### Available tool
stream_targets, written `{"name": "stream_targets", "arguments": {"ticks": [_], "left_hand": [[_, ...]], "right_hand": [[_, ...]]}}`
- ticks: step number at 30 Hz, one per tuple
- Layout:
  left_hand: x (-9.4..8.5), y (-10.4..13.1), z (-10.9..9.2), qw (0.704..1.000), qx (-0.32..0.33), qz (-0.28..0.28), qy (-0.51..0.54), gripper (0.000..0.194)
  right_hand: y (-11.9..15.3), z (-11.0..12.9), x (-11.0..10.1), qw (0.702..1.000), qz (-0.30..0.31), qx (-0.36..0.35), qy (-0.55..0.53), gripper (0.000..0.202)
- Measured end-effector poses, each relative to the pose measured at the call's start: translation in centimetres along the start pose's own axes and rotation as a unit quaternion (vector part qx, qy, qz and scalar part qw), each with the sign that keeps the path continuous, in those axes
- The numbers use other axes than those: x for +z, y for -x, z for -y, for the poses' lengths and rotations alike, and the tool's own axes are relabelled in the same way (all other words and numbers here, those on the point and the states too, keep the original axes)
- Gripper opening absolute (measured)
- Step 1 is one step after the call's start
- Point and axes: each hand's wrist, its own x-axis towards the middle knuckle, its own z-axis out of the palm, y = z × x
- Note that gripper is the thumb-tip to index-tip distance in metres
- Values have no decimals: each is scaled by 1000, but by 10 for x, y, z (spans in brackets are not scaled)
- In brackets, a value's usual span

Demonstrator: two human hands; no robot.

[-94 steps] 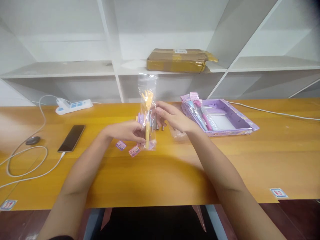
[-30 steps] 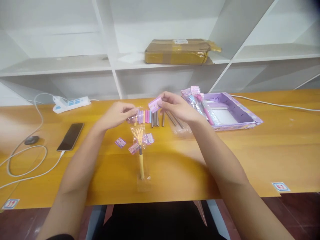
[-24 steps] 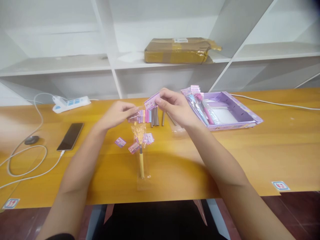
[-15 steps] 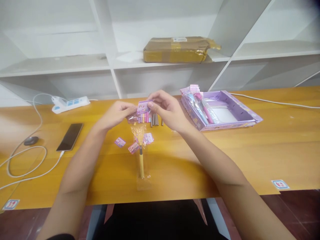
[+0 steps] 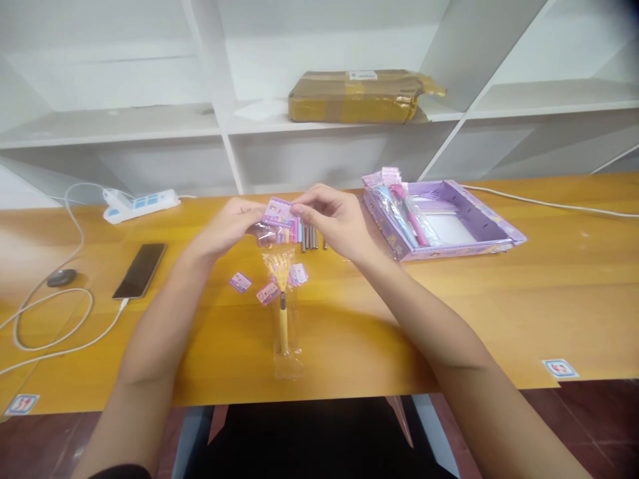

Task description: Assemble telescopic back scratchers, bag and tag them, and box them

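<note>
White shelving (image 5: 329,20) is filling the top of the frame, a taped carton (image 5: 354,98) resting on it; below, a yellow-brown table (image 5: 379,346) is stretching across, bearing a phone (image 5: 140,271) and power strip (image 5: 142,205) at left, a purple tray (image 5: 479,243) right of centre; near the middle, the left hand (image 5: 234,226) is pinching clear film (image 5: 267,233), the right hand (image 5: 332,216) is gripping a printed card (image 5: 278,212) close beside it; a bagged yellow claw-headed stick (image 5: 283,322) is lying below them.
</note>
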Motion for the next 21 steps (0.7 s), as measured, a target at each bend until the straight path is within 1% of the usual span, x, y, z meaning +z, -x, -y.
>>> {"name": "stream_targets", "arguments": {"ticks": [3, 8, 11, 14, 18, 21], "left_hand": [[0, 0, 2, 1000, -2, 0, 5, 32], [0, -1, 3, 1000, -4, 8, 10, 33], [0, -1, 1, 1000, -5, 10, 19, 30], [1, 0, -2, 1000, -7, 13, 10, 31], [2, 1, -5, 1000, -1, 2, -8, 37], [0, 2, -6, 1000, 9, 1, -23, 37]], "right_hand": [[0, 0, 0, 1000, 6, -9, -8, 39], [0, 1, 4, 1000, 17, -2, -15, 44], [0, 1, 6, 999, 8, -16, -27, 43], [0, 0, 7, 1000, 2, -21, -16, 42], [0, -3, 5, 1000, 26, -15, 3, 41], [-1, -4, -1, 998, 46, -28, 21, 34]]}}
